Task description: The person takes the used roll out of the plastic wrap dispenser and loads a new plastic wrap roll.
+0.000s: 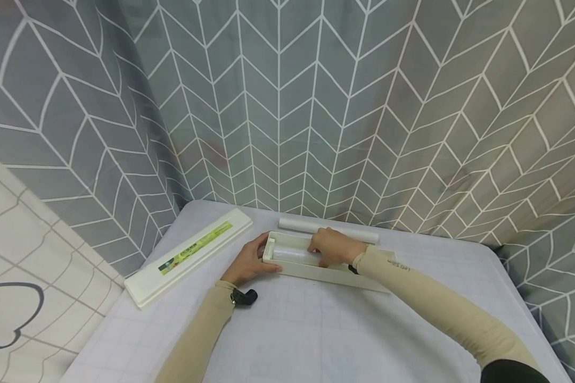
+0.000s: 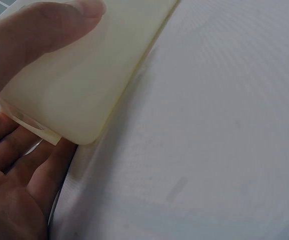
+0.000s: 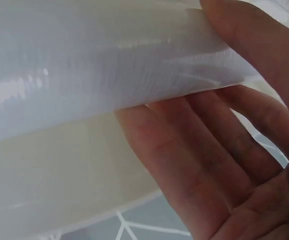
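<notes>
while the right hand (image 1: 335, 246) pinches a clear, shiny roll (image 1: 292, 254) between its thumb on one side and its fingers on the other, the left hand (image 1: 248, 263) grips the left end of a long cream box (image 1: 318, 273), its thumb on the front wall and its other fingers round the end. the roll lies lengthwise in the box, its left part showing between the two hands; how it sits at the right end is hidden by the right forearm. just behind the box, roughly along it, lies a white tube (image 1: 326, 230). to the left, apart from the box and set at a slant, is a long cream lid-like piece (image 1: 243, 217) with a green label (image 1: 196, 246) on its upper face. all of these are on a bench (image 1: 287, 335) with a pale covering, and beyond it hangs a grey curtain (image 1: 263, 106) with white chevron lines.
</notes>
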### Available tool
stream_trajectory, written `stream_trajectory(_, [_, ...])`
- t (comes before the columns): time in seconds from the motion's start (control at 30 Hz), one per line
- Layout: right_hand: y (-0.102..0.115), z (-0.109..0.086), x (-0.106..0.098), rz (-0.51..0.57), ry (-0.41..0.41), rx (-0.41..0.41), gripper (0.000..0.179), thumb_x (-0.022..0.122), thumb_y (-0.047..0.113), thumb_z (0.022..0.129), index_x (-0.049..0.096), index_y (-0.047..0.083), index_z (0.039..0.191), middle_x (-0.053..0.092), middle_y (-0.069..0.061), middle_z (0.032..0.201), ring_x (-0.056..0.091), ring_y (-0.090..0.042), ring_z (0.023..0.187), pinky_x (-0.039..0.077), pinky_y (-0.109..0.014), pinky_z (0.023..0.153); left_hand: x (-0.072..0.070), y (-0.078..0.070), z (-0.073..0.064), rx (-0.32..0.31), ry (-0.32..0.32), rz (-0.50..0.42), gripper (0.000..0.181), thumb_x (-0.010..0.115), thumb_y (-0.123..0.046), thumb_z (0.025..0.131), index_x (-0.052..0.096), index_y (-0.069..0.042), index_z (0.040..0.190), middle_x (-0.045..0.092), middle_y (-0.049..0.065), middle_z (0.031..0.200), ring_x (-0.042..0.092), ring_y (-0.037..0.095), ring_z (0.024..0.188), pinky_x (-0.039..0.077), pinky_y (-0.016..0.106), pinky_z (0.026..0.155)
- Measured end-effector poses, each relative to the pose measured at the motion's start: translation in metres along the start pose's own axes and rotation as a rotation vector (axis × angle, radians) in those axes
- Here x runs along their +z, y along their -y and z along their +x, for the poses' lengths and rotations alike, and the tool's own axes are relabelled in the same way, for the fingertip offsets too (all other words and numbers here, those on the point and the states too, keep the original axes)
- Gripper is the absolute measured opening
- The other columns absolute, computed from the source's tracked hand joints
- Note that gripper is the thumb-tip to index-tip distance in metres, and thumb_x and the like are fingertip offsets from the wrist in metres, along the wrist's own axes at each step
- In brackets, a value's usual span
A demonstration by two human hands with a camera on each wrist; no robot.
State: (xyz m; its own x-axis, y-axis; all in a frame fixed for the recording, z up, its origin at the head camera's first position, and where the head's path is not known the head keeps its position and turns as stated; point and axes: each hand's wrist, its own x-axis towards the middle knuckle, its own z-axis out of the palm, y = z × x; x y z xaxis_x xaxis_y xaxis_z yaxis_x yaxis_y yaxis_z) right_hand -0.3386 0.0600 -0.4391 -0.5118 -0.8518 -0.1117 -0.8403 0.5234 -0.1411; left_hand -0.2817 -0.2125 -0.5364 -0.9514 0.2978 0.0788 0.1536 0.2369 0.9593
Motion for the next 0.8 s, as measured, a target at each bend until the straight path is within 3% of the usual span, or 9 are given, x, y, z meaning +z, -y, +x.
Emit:
stream_trajectory(0.3, [0.0032,0.0018,0.0057,-0.057,-0.006,0.017,0.028,0.095,0.01,0.074,0.085,0.008,0.1,0.079,-0.002,0.088,0.067,-0.012,0.072,0.059,-0.03,0.07,-0.0012,-0.0016,-0.0005,0.011,0.014,-0.029,0.105,0.094,-0.005,0.078,0.035,-0.006,0.164,0.044,0.02,0.163,0.053,0.038,0.145,0.055,0.034,0.11])
stream_trajectory(0.47, [0.0036,0.0011,0.0038,-0.04,-0.011,0.042,0.028,0.094,0.009,0.073,0.085,0.007,0.1,0.078,-0.002,0.087,0.064,-0.011,0.071,0.057,-0.03,0.068,-0.0016,-0.0035,-0.0003,0.036,0.011,-0.039,0.103,0.094,-0.002,0.077,0.036,-0.005,0.163,0.046,0.021,0.162,0.054,0.04,0.145,0.055,0.035,0.109])
stream_trajectory(0.8, [0.0025,-0.0001,0.0059,-0.064,-0.018,0.02,0.019,0.092,0.008,0.071,0.082,0.012,0.087,0.07,0.005,0.073,0.047,-0.007,0.062,0.046,-0.027,0.06,-0.0011,-0.0007,-0.0002,0.021,0.006,-0.02,0.103,0.094,-0.003,0.077,0.036,-0.005,0.163,0.046,0.021,0.162,0.056,0.04,0.143,0.056,0.036,0.108])
